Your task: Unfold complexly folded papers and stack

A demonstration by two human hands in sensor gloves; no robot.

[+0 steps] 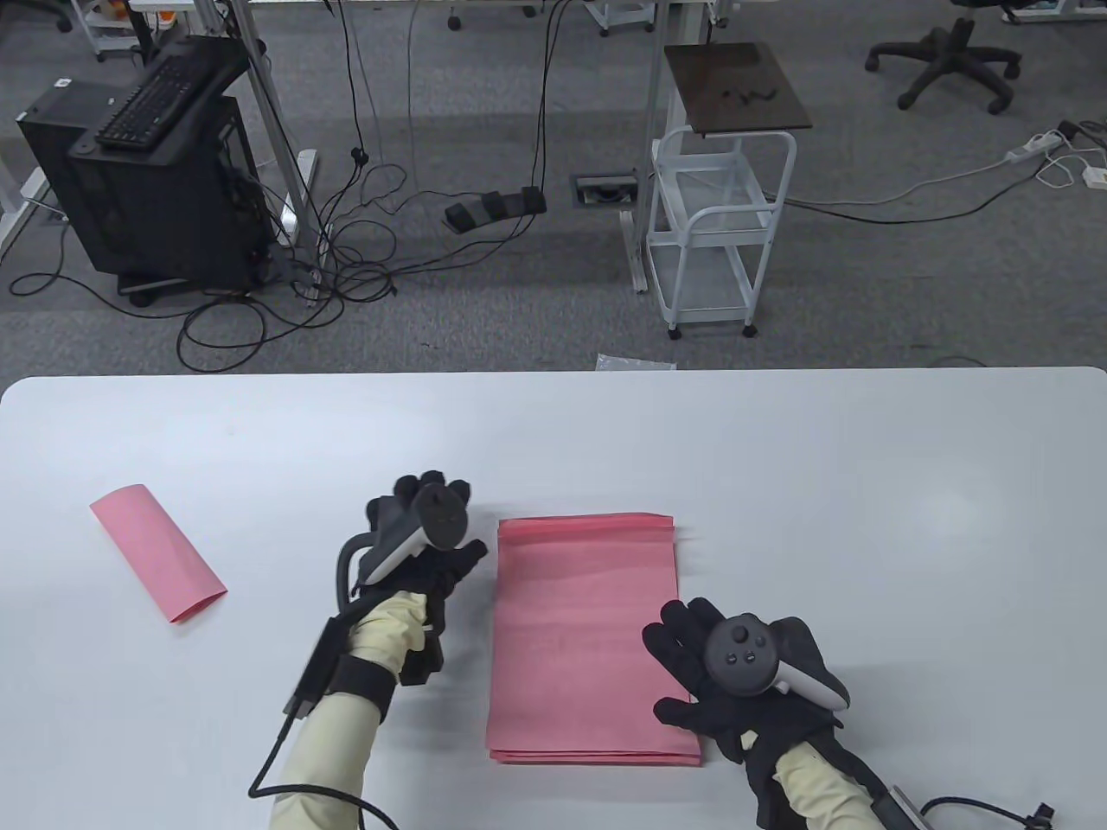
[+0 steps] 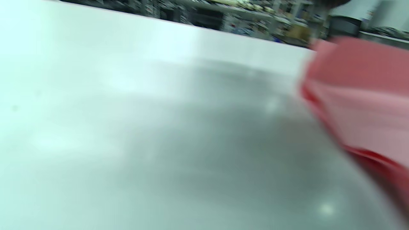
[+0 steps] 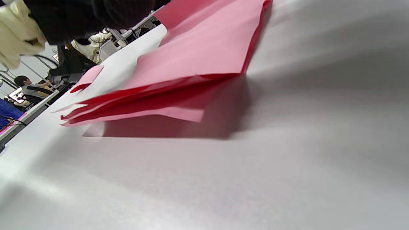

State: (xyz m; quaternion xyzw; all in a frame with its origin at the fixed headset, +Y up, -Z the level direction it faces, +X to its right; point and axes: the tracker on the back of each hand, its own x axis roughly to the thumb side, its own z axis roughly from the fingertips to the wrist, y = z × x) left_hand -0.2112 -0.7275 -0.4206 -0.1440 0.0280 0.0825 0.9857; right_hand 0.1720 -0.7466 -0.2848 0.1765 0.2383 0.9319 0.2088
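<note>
A stack of unfolded pink papers (image 1: 579, 640) lies flat in the middle of the white table (image 1: 865, 519). One folded pink paper (image 1: 157, 553) lies apart at the far left. My left hand (image 1: 428, 527) hovers just left of the stack's far left corner and holds nothing. My right hand (image 1: 692, 666) rests with spread fingers on the stack's right edge, near the front. The left wrist view is blurred and shows the stack (image 2: 361, 95) at the right. The right wrist view shows the stack's (image 3: 198, 54) near corner with sheets lifted slightly, and the folded paper (image 3: 89, 76) beyond it.
Beyond the table's far edge are a white wire cart (image 1: 722, 233), a black computer case with a keyboard (image 1: 147, 173), and floor cables. Cables trail from both wrists toward the front edge.
</note>
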